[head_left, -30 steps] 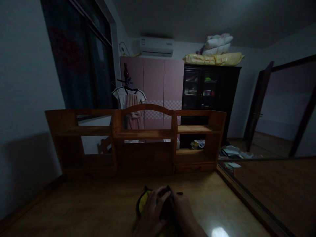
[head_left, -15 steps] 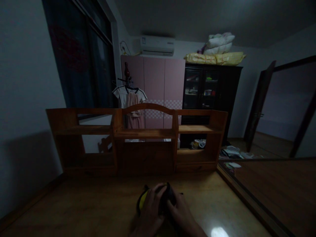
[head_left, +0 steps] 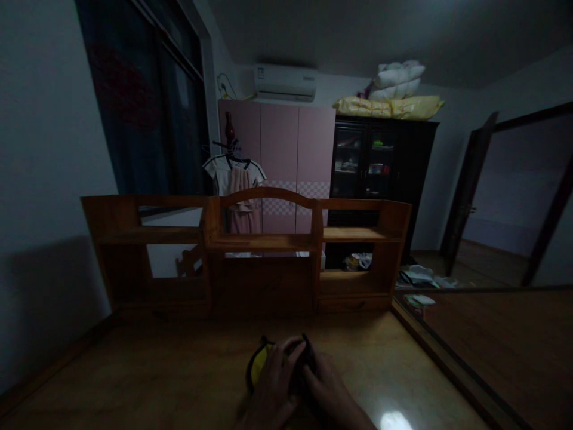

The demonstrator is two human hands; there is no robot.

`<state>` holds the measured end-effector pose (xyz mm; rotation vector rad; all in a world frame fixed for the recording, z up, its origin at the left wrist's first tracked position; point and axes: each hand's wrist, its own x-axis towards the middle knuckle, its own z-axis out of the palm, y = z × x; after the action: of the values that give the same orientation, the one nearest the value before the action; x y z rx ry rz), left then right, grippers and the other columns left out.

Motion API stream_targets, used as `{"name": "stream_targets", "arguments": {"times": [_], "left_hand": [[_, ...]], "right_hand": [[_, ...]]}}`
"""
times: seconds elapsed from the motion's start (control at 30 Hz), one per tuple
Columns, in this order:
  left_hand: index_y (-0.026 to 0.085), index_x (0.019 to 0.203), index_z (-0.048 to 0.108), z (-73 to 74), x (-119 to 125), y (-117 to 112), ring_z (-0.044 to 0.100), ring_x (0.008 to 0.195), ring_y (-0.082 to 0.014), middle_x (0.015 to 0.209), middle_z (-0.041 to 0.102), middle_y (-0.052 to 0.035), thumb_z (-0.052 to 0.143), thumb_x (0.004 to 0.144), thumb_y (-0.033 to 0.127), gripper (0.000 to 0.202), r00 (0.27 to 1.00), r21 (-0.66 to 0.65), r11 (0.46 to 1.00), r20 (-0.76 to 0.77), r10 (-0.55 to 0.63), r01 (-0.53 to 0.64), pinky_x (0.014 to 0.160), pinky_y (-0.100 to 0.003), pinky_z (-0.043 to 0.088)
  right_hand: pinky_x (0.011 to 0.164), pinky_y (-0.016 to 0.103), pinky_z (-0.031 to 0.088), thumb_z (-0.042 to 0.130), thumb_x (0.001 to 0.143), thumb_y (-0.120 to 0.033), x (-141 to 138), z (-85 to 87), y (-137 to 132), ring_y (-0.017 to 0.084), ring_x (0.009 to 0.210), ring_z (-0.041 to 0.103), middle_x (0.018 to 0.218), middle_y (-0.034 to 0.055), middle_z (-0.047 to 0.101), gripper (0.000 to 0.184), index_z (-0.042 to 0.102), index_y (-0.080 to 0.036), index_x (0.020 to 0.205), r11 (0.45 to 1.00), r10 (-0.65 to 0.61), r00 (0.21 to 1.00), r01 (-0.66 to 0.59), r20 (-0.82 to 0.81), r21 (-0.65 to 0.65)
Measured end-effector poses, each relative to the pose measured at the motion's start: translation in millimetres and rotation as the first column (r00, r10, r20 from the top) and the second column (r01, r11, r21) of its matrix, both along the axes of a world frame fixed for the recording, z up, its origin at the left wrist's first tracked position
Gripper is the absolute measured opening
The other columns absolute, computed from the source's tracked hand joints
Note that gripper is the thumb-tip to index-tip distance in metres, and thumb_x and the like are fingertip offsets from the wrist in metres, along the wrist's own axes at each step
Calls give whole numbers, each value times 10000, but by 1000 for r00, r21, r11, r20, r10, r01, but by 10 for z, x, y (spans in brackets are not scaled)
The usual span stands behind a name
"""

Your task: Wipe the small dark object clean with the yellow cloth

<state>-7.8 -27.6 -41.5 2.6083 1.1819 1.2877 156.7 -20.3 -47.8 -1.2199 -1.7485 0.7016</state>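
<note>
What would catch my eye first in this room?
Probably the pink wardrobe at the back, beside a dark cabinet topped with yellow bundles. Nearer, a wooden shelf unit with an arched middle stands across the far side of the tabletop. At bottom centre, the left hand and right hand are on a black-and-yellow item, too dim to make out fully.

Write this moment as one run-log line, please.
left hand: on yellow-and-black item | right hand: at dark material | surface: wooden desktop | light: dim
</note>
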Motion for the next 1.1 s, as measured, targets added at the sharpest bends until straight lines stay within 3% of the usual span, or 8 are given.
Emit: {"name": "stream_targets", "arguments": {"times": [0.23, 0.4, 0.53, 0.73, 1.1], "left_hand": [[279, 1418, 302, -4, 23, 9, 396, 1280, -264, 1391, 391, -82, 473, 620, -57, 883, 1000, -17, 1000, 1, 21, -20, 1045, -455, 402], [264, 1421, 290, 23, 18, -9, 423, 1262, -253, 1376, 411, -91, 530, 695, 2, 808, 1000, -33, 999, -11, 13, -13, 1045, -439, 407], [263, 1415, 297, 10, 11, 4, 440, 1251, -248, 1364, 424, -93, 552, 734, 44, 760, 1000, -18, 999, -3, 31, -31, 1035, -439, 417], [267, 1423, 285, -38, 1, 37, 417, 1274, -240, 1389, 402, -83, 541, 734, 41, 769, 1000, -47, 999, -13, 27, -27, 1063, -438, 390], [277, 1413, 306, 25, 10, 1, 429, 1278, -227, 1392, 407, -71, 479, 692, -20, 799, 999, -86, 995, 24, 46, -44, 1061, -419, 402]], "right_hand": [[766, 299, 491, 392, 920, -266, -8, -63, 40, 223, 873, 658, 1034, 143, 699, 418, 521, -131, 1294, 998, -11, 991, 4, 136, 56], [693, 266, 480, 422, 892, -231, 1, 29, 44, 217, 788, 671, 905, 111, 728, 315, 678, -172, 1066, 996, -87, 971, 82, 221, 31], [630, 233, 451, 445, 865, -193, -6, 89, 65, 198, 705, 674, 818, 94, 738, 283, 722, -191, 920, 990, -131, 946, 142, 298, -14], [607, 222, 438, 426, 883, -215, -13, 103, 41, 185, 686, 669, 812, 89, 733, 291, 704, -187, 963, 995, -103, 954, 101, 281, 23], [668, 237, 449, 478, 848, -266, -42, 289, -94, 202, 781, 652, 854, 87, 720, 268, 683, -169, 990, 995, -98, 961, 98, 259, 14]]}}
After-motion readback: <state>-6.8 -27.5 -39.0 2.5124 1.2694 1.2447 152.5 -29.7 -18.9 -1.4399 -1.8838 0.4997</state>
